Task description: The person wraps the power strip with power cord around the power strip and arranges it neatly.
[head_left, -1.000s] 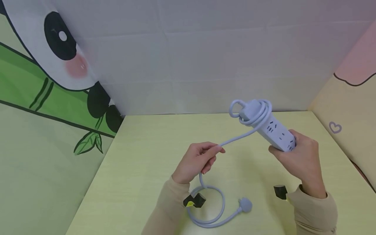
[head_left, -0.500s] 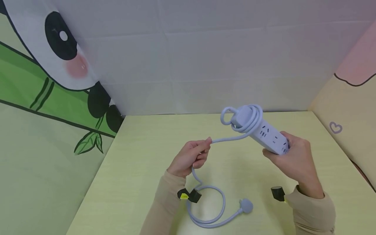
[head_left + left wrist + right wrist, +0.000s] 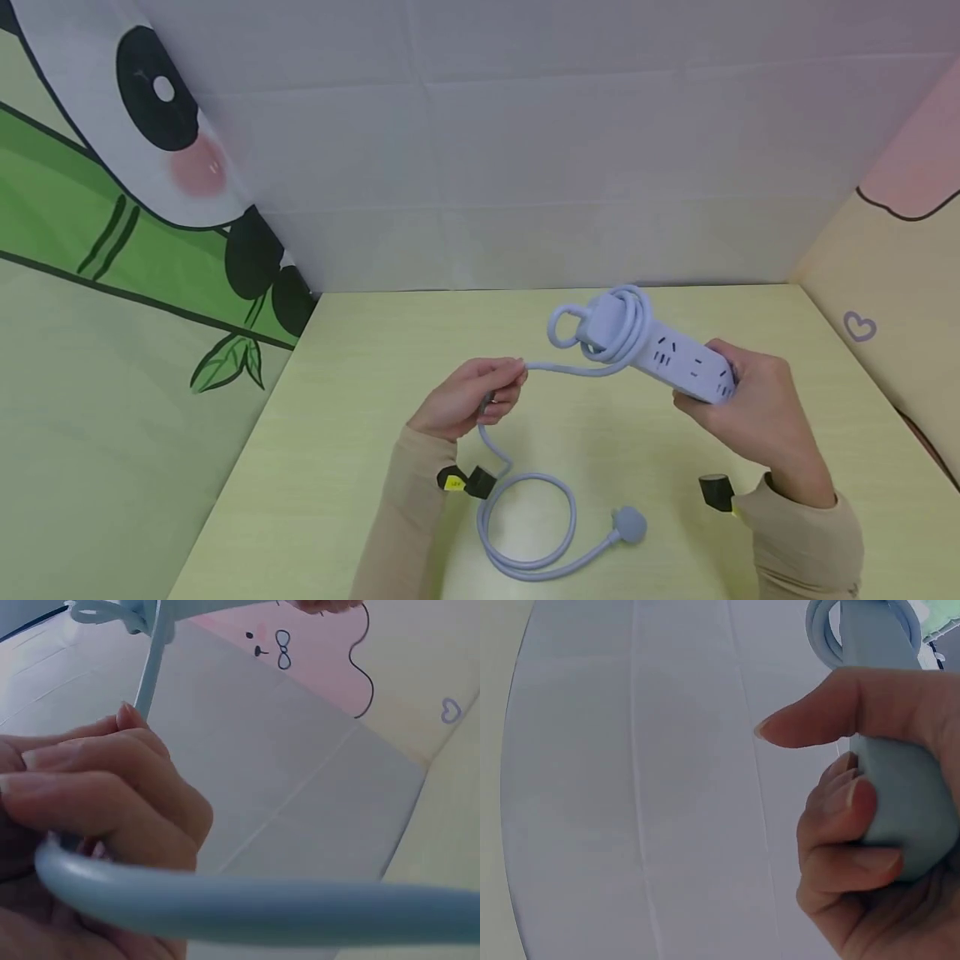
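A white power strip [image 3: 686, 360] is held up over the table, tilted, its sockets facing up. My right hand [image 3: 757, 400] grips its near right end; in the right wrist view the fingers and thumb wrap round the strip's body [image 3: 904, 802]. Several turns of its cord [image 3: 628, 325] are wound round the far left end, with a small loop sticking out to the left. My left hand [image 3: 472, 396] pinches the cord between thumb and fingers, left of the strip. From that hand the cord drops to a loose coil [image 3: 573, 517] on the table, ending in a round plug [image 3: 628, 525].
The pale yellow table [image 3: 360, 467] meets a grey-white backdrop [image 3: 525, 167] behind. Printed cartoon panels stand at the left [image 3: 150, 275] and right [image 3: 892, 275]. Small black cameras [image 3: 480, 482] sit at both wrists.
The power strip's wound end has swung down and to the left, leaving the strip flatter. My left hand has drawn left with the cord, which now sags slightly. Coil and plug stay in place.
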`<state>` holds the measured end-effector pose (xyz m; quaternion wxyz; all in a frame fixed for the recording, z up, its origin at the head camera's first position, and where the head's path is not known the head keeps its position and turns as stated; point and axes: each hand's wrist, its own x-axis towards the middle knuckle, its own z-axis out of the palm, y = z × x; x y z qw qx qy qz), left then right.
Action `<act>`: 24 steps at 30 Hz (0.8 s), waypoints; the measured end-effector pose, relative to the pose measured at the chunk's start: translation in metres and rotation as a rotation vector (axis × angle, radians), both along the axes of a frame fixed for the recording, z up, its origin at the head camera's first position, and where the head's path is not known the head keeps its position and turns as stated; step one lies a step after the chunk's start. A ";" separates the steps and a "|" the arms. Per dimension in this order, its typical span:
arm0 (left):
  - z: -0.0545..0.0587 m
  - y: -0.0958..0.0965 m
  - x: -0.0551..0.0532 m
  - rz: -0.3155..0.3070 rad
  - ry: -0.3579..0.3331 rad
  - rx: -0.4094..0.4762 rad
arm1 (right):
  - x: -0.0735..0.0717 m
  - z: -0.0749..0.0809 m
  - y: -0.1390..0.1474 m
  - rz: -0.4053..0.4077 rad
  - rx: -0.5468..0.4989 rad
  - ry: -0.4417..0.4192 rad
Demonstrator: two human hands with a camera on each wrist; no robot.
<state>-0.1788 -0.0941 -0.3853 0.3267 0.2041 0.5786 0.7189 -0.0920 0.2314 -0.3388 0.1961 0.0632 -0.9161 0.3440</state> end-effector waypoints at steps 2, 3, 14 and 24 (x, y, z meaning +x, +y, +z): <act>-0.005 0.002 -0.003 0.060 0.005 -0.066 | 0.000 0.000 -0.001 0.039 0.022 0.009; -0.007 0.003 -0.004 0.088 0.010 -0.097 | 0.000 -0.001 -0.002 0.059 0.036 0.021; -0.011 0.002 -0.008 0.315 -0.007 -0.234 | -0.003 -0.008 -0.014 0.212 0.169 0.048; -0.014 -0.001 -0.010 0.336 0.048 -0.296 | -0.007 -0.020 -0.030 0.321 0.336 0.080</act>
